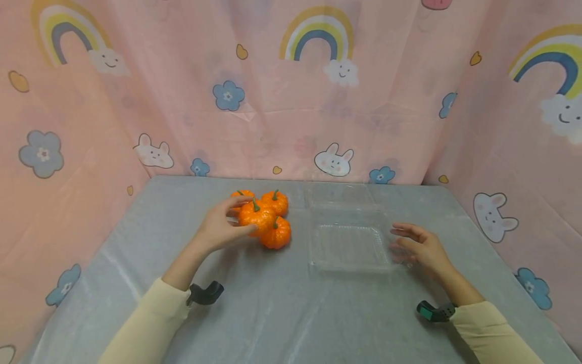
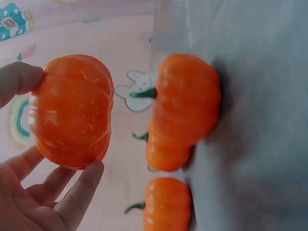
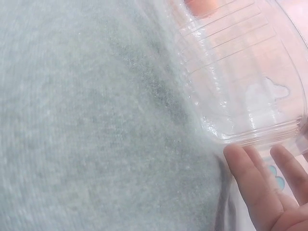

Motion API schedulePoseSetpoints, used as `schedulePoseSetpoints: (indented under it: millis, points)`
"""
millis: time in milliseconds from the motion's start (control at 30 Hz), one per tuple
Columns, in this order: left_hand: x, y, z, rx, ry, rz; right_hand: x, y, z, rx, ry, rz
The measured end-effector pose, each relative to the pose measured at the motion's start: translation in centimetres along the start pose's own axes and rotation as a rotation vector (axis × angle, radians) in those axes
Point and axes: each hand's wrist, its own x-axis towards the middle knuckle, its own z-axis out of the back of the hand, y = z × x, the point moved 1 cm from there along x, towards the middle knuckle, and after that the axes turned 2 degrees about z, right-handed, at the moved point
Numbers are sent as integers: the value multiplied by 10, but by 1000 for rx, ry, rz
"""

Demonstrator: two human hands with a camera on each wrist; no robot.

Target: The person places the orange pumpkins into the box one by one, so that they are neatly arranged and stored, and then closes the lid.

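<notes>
My left hand (image 1: 221,226) grips an orange pumpkin (image 1: 256,217) between thumb and fingers; in the left wrist view this pumpkin (image 2: 72,110) is lifted off the table. Three more pumpkins stand close by: one at the front (image 1: 276,234), one behind it (image 1: 275,202), and one partly hidden by my fingers (image 1: 242,193). Beside the right side of a clear plastic container (image 1: 350,247), my right hand (image 1: 425,250) has its fingers loosely bent. In the right wrist view the fingertips (image 3: 234,151) are at the container's wall (image 3: 260,134).
The container's clear lid (image 1: 338,194) lies folded back behind it. A grey cloth covers the table (image 1: 291,313). A pink patterned curtain (image 1: 282,121) surrounds the table at the back and both sides. Each wrist wears a black strap.
</notes>
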Motion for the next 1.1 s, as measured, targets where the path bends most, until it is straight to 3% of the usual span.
schedulePoseSetpoints:
  millis: [633, 1100]
  points:
    - [23, -34, -42, -100, 105, -40, -1, 0, 0, 32, 7, -36]
    - [42, -45, -80, -133, 145, -74, -1, 0, 1, 76, 14, -43]
